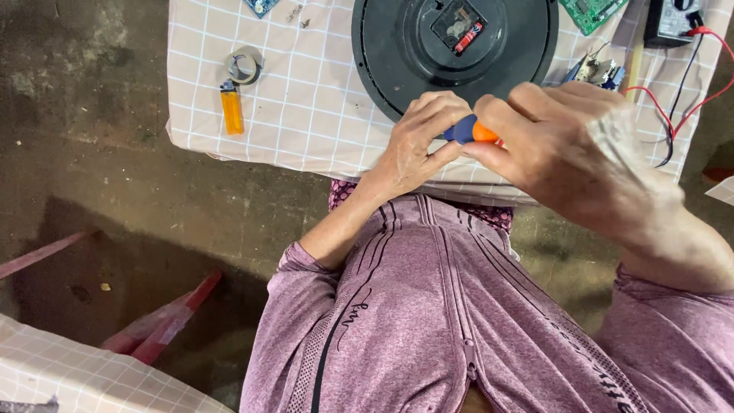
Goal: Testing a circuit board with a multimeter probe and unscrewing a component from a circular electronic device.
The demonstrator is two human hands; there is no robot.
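A blue and orange tool handle, probably a screwdriver, is held between both my hands near the table's front edge. My left hand grips its blue end. My right hand closes on the orange end. The tool's tip is hidden. Just beyond my hands a round black clock lies face down on the checked cloth, with its back compartment and a red battery showing.
An orange lighter and a roll of tape lie on the cloth at the left. A green circuit board, a black meter with red and black leads, and small clips sit at the right. Dark floor lies below the table.
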